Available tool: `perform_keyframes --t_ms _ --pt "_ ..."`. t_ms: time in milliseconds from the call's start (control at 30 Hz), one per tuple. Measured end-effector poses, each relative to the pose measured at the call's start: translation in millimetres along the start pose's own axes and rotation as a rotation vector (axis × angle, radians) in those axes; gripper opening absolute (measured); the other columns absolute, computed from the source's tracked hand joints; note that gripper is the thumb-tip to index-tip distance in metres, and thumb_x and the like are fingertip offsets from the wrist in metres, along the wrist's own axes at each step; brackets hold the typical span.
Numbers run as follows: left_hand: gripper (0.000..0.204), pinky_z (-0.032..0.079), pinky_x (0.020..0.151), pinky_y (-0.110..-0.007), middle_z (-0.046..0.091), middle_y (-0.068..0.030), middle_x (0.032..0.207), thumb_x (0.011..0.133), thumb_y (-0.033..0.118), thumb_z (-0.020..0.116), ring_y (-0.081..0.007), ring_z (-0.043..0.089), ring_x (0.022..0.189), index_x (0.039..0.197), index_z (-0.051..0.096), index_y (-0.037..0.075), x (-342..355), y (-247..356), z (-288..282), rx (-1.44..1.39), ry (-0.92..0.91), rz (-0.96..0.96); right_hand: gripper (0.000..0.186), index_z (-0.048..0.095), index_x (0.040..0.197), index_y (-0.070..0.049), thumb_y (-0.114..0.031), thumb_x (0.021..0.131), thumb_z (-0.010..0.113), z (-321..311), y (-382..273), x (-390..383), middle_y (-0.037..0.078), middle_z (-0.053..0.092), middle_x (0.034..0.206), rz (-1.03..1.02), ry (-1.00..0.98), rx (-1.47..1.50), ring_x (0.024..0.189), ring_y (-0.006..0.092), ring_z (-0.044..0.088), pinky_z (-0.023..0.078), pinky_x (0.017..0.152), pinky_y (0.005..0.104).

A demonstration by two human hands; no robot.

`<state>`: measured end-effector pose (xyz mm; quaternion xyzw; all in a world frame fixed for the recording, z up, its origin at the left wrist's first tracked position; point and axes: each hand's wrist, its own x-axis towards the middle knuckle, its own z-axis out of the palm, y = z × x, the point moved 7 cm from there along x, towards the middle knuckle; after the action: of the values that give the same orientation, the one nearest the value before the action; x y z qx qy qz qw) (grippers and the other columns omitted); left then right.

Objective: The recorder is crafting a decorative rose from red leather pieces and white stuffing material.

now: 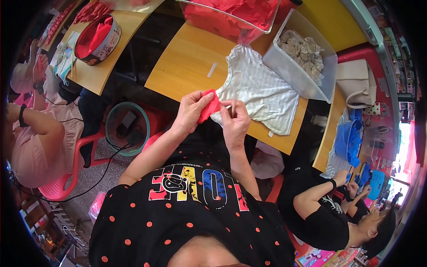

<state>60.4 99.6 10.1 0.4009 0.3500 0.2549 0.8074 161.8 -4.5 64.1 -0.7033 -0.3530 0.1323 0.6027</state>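
A small piece of red fabric (210, 107) is pinched in my left hand (190, 109), held above the near edge of the table. My right hand (235, 123) is closed beside it, thumb and fingertips pressed together at the fabric's right edge. Whatever lies between those fingertips is too small or hidden to make out. Just beyond both hands, a wrinkled white sleeveless shirt (262, 91) lies spread on the wooden table (178, 62). A thin white strip (212, 70) rests on the wood left of the shirt.
A clear bin of red fabric pieces (231, 15) stands at the far side. Right of it is a translucent bin (327, 82) with beige bundles. A round tin (109, 46) holds red pieces on the left table. Co-workers sit left and right; a teal basket (147, 138) stands lower left.
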Motion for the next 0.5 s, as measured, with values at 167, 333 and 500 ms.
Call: perform_keyframes --t_ms 167,333,500 --pt "0.025 0.032 0.034 -0.018 0.057 0.001 0.062 0.095 0.024 0.054 -0.0032 0.044 0.04 0.09 0.061 0.001 7 8 -9 -0.002 0.06 0.029 0.013 0.061 0.097 -0.002 -0.008 0.086 0.065 -14 16 0 -0.007 0.048 0.074 0.246 0.043 0.174 0.059 0.0003 0.035 0.032 0.052 0.0172" --pt "0.026 0.041 0.043 -0.019 0.06 -0.0003 0.069 0.095 0.025 0.054 -0.004 0.05 0.05 0.092 0.061 0.0 10 14 -14 -0.053 0.05 0.039 0.022 0.056 0.112 0.001 -0.01 0.095 0.05 -15 5 -25 0.003 0.053 0.076 0.324 -0.256 0.068 0.061 0.0089 0.046 0.04 0.057 0.0226" --pt "0.024 0.048 0.061 -0.02 0.065 -0.005 0.085 0.094 0.022 0.057 -0.0082 0.06 0.068 0.1 0.061 -0.001 17 19 -21 -0.18 0.044 0.026 0.022 0.059 0.111 0.003 -0.008 0.093 0.052 -26 4 -40 0.005 0.055 0.072 0.317 -0.353 -0.055 0.064 0.0097 0.051 0.041 0.058 0.0234"
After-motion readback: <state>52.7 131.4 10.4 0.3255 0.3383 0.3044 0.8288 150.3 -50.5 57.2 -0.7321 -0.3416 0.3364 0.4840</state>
